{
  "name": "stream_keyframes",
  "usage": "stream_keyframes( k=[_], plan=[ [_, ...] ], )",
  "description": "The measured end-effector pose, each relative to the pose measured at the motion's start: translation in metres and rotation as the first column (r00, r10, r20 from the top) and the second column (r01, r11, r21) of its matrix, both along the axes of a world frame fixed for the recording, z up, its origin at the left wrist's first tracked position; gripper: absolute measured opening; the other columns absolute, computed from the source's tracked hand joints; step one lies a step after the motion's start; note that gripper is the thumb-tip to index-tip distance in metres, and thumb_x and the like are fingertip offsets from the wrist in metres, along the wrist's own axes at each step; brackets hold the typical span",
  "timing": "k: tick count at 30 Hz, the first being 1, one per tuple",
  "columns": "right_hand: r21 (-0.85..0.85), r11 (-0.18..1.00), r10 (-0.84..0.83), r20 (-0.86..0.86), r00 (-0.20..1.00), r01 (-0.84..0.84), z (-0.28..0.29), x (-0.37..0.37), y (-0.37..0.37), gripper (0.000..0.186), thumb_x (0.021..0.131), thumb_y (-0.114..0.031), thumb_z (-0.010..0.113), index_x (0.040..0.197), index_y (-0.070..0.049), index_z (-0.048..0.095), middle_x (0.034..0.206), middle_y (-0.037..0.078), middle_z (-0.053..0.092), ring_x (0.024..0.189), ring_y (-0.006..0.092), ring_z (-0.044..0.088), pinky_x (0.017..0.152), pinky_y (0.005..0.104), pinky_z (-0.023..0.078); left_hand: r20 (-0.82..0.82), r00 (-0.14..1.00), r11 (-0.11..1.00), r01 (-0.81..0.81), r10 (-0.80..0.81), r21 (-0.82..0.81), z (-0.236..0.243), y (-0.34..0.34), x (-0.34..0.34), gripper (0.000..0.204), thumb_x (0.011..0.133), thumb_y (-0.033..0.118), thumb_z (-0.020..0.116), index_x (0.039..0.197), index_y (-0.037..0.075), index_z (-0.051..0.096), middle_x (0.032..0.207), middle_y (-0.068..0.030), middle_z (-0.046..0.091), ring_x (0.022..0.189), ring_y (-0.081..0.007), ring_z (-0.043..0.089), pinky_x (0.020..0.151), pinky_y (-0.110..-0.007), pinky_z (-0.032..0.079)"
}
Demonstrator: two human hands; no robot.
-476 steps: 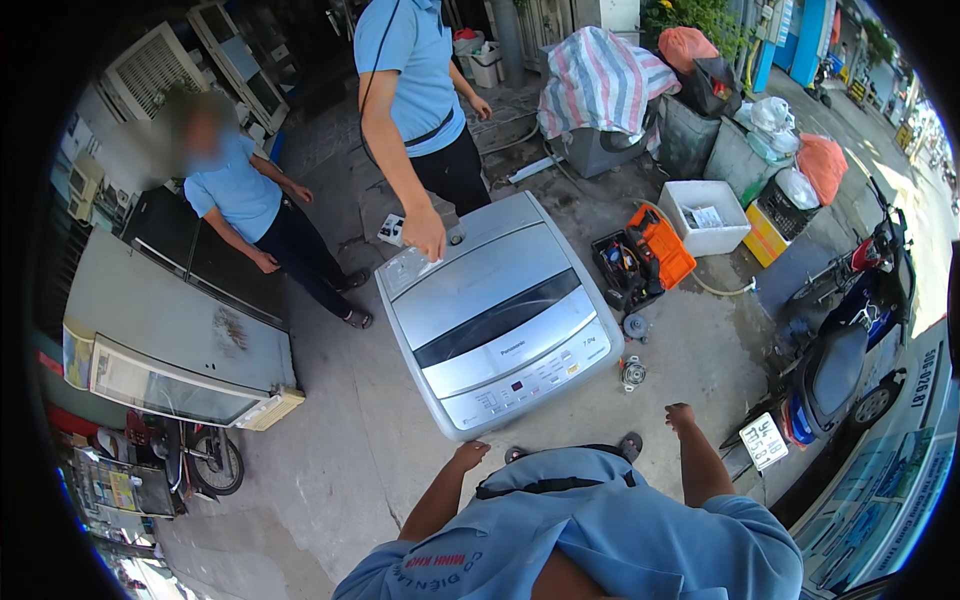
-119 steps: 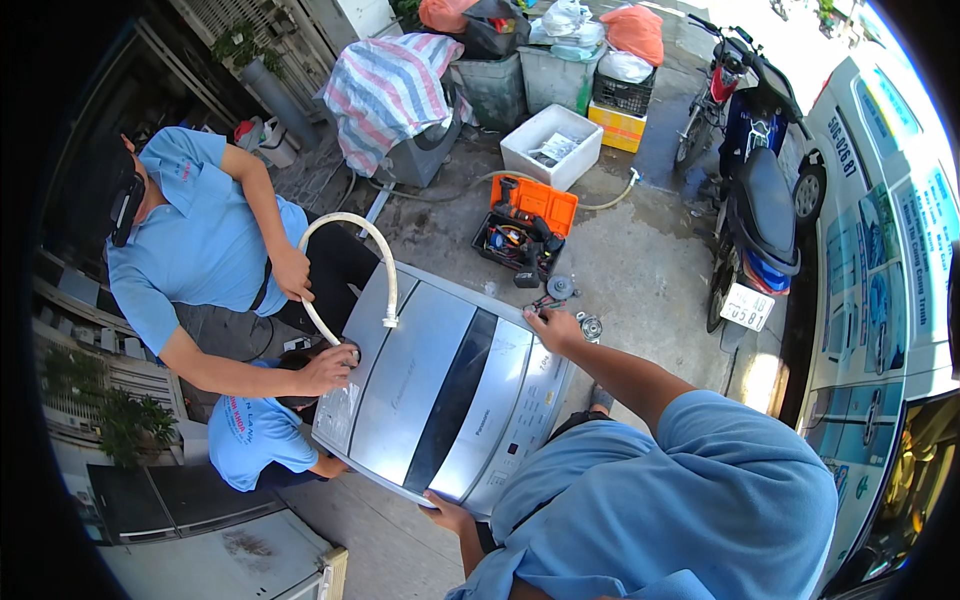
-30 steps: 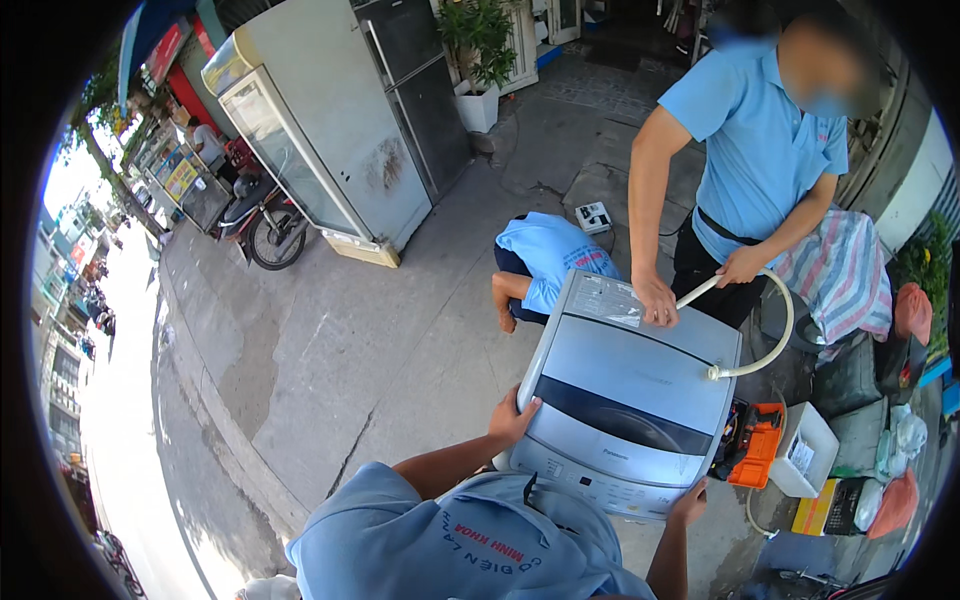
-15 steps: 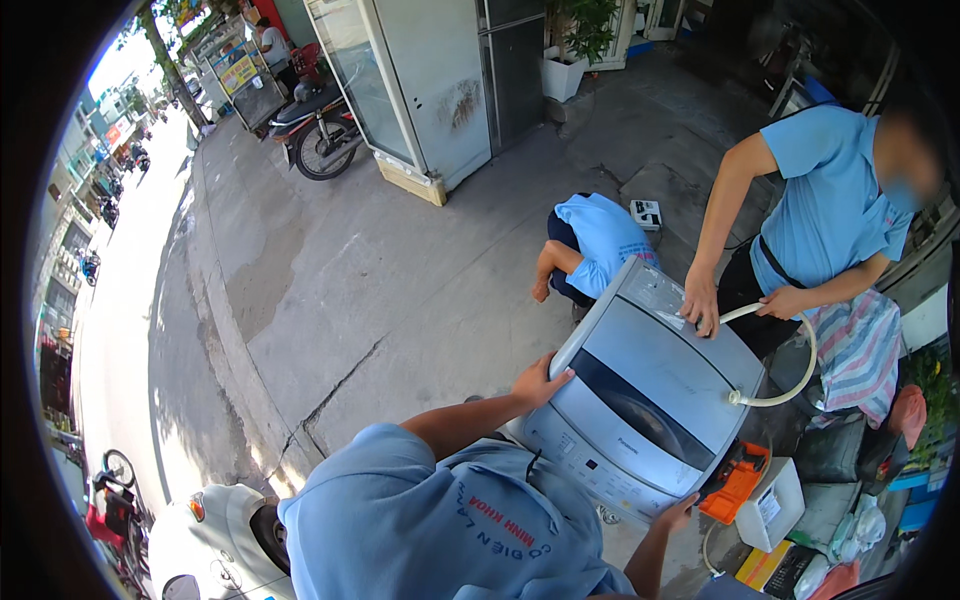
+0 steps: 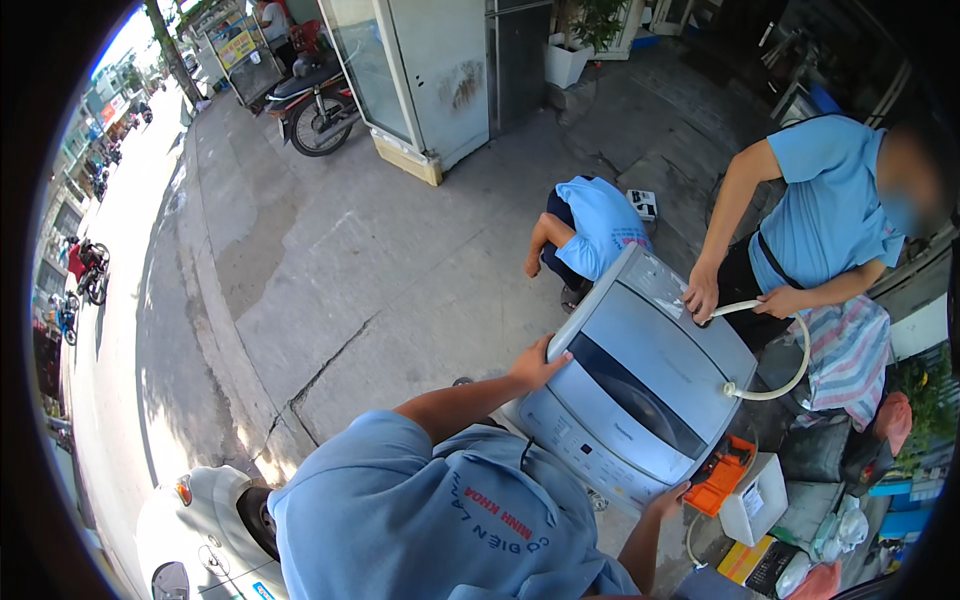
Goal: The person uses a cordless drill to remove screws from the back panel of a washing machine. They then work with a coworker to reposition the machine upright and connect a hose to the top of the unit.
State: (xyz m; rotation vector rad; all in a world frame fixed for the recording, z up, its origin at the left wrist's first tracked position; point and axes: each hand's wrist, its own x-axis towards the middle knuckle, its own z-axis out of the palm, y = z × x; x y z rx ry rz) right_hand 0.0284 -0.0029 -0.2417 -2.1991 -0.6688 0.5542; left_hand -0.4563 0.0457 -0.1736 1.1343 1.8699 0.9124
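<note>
A grey top-load washing machine (image 5: pixel 650 345) stands in front of me, its lid down with a dark curved window. My left hand (image 5: pixel 538 363) grips its left edge, thumb over the top. At the near right corner, my right hand (image 5: pixel 667 499) holds the side, its fingers partly hidden. A cream hose (image 5: pixel 795 385) loops from a fitting on the machine's right side. Across from me, a co-worker in light blue (image 5: pixel 825 210) holds the hose with one hand (image 5: pixel 785 300); their other hand (image 5: pixel 702 293) is at the hose end on the rear panel.
Another person (image 5: pixel 600 228) crouches behind the machine. On the right lie an orange tool case (image 5: pixel 722 478), a white box (image 5: pixel 755 500), a striped sack (image 5: pixel 850 355) and several bags. A pale scooter (image 5: pixel 215 535) stands at lower left, a glass-sided cabinet (image 5: pixel 430 90) farther back.
The co-worker's hand on the rear panel has closed in around the hose end. My hands keep their places on the washing machine. A red motorbike has moved up the street.
</note>
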Motion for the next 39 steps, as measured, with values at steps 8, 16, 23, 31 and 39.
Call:
stream_keyframes(
  k=[8,16,23,31,39],
  plan=[
    [0.058,0.998,0.025,-0.072,0.997,-0.021,0.002,-0.003,-0.001,0.088,0.09,-0.073,0.045,0.123,0.007,0.063,0.119,0.02,0.067,0.107,0.0338,0.063,0.095,0.0395,0.045,0.032,0.999,1.0,-0.008,0.007,0.014,0.007,-0.001,0.001,0.084,0.086,0.062,0.056,0.145,0.004,0.041,0.121,-0.0291,0.062,0.11,-0.0406,0.062,0.096,-0.045,0.047],
    [0.001,1.0,0.0,-0.03,1.0,0.0,-0.014,0.007,0.002,0.087,0.092,-0.073,0.04,0.12,0.005,0.066,0.117,0.019,0.068,0.106,0.0345,0.064,0.093,0.0418,0.047,0.017,1.0,1.0,0.002,-0.002,0.01,-0.004,0.001,-0.001,0.088,0.086,0.065,0.056,0.146,0.003,0.039,0.123,-0.029,0.06,0.111,-0.0401,0.062,0.095,-0.045,0.048],
    [0.039,0.999,-0.023,-0.064,0.998,0.025,0.001,-0.003,-0.002,0.089,0.088,-0.074,0.048,0.12,0.008,0.064,0.117,0.021,0.068,0.106,0.0332,0.064,0.094,0.04,0.046,0.024,1.0,0.998,-0.007,0.005,0.055,-0.005,0.0,0.001,0.085,0.087,0.062,0.057,0.144,0.001,0.039,0.124,-0.0297,0.06,0.112,-0.0413,0.061,0.095,-0.045,0.048],
    [0.047,0.999,-0.018,-0.059,0.998,0.02,-0.003,0.0,-0.001,0.089,0.089,-0.073,0.046,0.12,0.008,0.064,0.118,0.022,0.067,0.108,0.0339,0.063,0.095,0.0404,0.046,-0.019,1.0,0.998,-0.011,0.012,0.064,-0.01,0.002,0.002,0.085,0.087,0.063,0.057,0.144,0.003,0.041,0.122,-0.0292,0.061,0.111,-0.0415,0.062,0.095,-0.046,0.048],
    [0.033,0.999,-0.015,-0.066,0.998,0.017,-0.004,0.0,-0.001,0.087,0.09,-0.072,0.046,0.121,0.009,0.063,0.118,0.022,0.067,0.108,0.0342,0.063,0.096,0.0398,0.046,-0.023,0.999,0.999,-0.026,0.028,0.046,-0.005,0.001,0.003,0.079,0.088,0.059,0.058,0.142,0.004,0.044,0.123,-0.0276,0.062,0.113,-0.0395,0.062,0.098,-0.044,0.047]
  ],
)
